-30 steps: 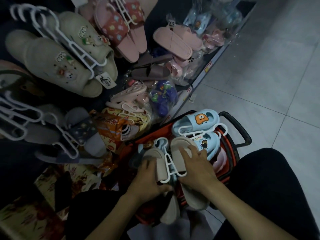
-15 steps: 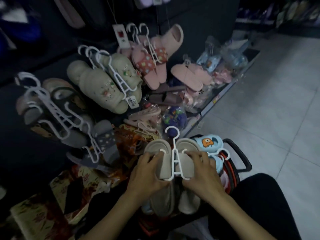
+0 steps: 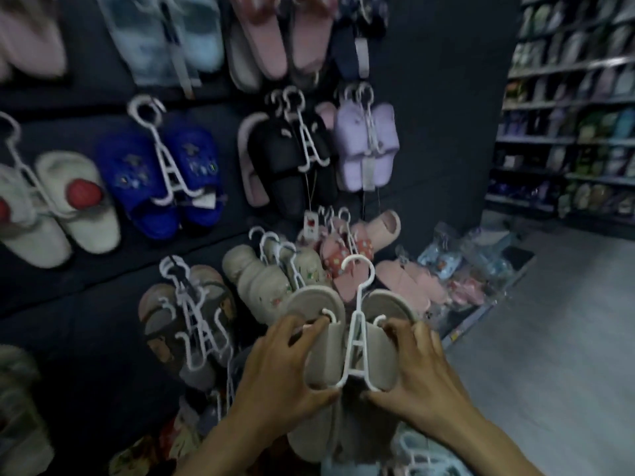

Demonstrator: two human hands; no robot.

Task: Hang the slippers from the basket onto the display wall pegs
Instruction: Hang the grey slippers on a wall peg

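Lifted clear of where it sat a second ago, a pair of beige slippers [image 3: 326, 355] clipped to a white plastic hanger [image 3: 355, 341] is now held up in front of the dark display wall [image 3: 429, 115], level with its lower rows.

The left hand [image 3: 285, 365] grips the left slipper of the pair, fingers curled over its strap and thumb tucked under its lower edge. The right hand [image 3: 422, 369] grips the right slipper the same way. The two hands stay apart, one on each side of the hanger's upright stem. The hanger's open hook points upward above the fingers, touching no peg.

Behind the pair hang other slippers on white hangers: cream clogs with small charms [image 3: 261, 286] just beyond the left fingers, pink patterned slides [image 3: 338, 266] behind the hook, blue plush slippers [image 3: 161, 176], black ones [image 3: 281, 159] and lilac ones [image 3: 364, 146] higher up. White slippers with red pompoms [image 3: 68, 207] hang at far left. Stocked store shelves [image 3: 567, 132] line the aisle at right, above a pale tiled floor [image 3: 567, 338].
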